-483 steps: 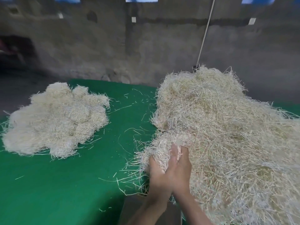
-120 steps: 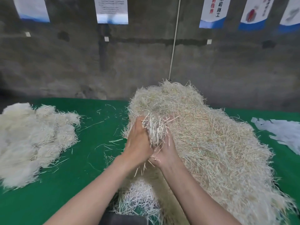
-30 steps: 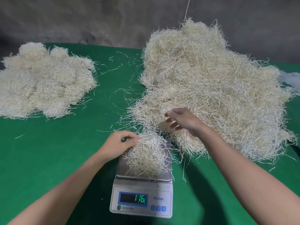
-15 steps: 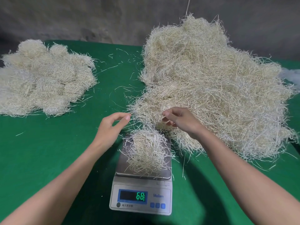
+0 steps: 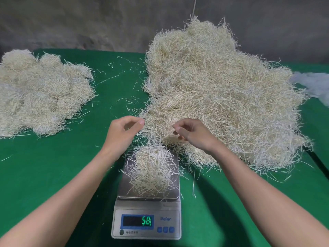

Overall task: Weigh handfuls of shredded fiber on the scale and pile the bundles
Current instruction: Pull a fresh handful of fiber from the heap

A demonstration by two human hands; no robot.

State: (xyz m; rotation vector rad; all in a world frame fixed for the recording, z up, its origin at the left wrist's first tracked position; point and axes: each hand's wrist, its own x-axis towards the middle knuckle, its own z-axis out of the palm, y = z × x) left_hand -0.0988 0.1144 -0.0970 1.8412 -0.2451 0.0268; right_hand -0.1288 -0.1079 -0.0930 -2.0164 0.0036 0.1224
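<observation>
A small handful of shredded fiber (image 5: 151, 172) lies on the steel pan of a digital scale (image 5: 147, 220) near the table's front; its green display shows 58 and a further digit. My left hand (image 5: 122, 132) hovers just behind and left of the pan, fingers loosely curved, holding nothing. My right hand (image 5: 192, 134) hangs over the near edge of the big loose fiber heap (image 5: 222, 95), fingers loosely curled, with nothing visibly in them. The pile of weighed bundles (image 5: 41, 91) sits at the left.
Everything rests on a green-covered table (image 5: 53, 166) against a grey wall. Loose strands lie scattered between the two piles. A white crumpled sheet (image 5: 315, 82) lies at the far right edge. A thin cord (image 5: 195, 6) hangs on the wall behind the heap.
My left hand let go of the handful on the scale and lifted back toward the heap. The reading fell from about 116 to 68 to 58. My right hand barely moved.
</observation>
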